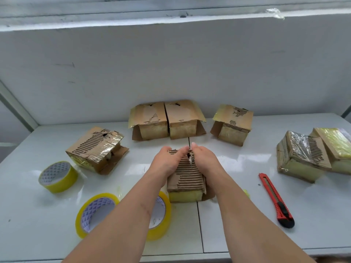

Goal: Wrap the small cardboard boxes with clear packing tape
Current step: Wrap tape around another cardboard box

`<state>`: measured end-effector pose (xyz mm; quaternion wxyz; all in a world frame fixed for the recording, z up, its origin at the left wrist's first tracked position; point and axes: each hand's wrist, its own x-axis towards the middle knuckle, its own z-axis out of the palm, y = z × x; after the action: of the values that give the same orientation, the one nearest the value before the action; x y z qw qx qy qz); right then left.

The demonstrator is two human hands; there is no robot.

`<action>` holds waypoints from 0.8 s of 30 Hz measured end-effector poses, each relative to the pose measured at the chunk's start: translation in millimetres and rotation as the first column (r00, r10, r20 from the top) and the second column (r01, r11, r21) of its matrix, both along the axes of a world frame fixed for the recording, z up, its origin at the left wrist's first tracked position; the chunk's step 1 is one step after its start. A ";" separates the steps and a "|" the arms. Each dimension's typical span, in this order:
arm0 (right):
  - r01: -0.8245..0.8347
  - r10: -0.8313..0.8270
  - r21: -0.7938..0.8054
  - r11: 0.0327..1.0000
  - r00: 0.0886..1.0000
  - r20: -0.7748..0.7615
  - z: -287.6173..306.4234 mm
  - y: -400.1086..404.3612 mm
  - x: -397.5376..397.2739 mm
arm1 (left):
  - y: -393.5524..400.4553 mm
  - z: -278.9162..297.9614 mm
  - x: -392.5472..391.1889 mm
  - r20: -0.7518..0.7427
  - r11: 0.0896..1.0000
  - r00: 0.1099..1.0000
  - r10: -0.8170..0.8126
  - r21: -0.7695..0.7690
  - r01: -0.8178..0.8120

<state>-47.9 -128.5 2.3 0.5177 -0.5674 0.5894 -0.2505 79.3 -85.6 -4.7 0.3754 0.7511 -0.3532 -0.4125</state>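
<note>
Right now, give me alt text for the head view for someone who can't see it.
Both hands, left hand and right hand, press on a torn small cardboard box at the middle of a white table. Three yellow-edged tape rolls lie left, a red utility knife right, more boxes behind.

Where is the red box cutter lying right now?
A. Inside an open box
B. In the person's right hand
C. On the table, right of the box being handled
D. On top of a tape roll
C: the red box cutter lies flat on the table, right of the box that both hands are on, untouched.
</note>
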 end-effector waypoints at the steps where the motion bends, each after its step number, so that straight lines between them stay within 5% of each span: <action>1: 0.002 -0.003 -0.019 1.000 0.999 -0.043 0.1 0.9 2.3 | -4.0 2.6 -0.9 0.088 1.000 0.996 -0.003 0.005 0.003; 15: -0.003 -0.025 -0.154 0.988 0.983 -0.180 -18.2 0.5 13.7 | -14.9 -6.9 -5.0 0.177 0.999 0.984 -0.034 0.025 0.030; 24: -0.048 0.046 -0.116 0.992 0.999 -0.016 -15.1 31.7 -7.6 | -18.6 12.9 3.1 0.130 0.997 0.989 -0.076 0.003 0.076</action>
<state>-55.6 -96.8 -12.8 0.4856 -0.6120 0.5635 -0.2685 82.4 -104.2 8.1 0.3363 0.7621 -0.4057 -0.3762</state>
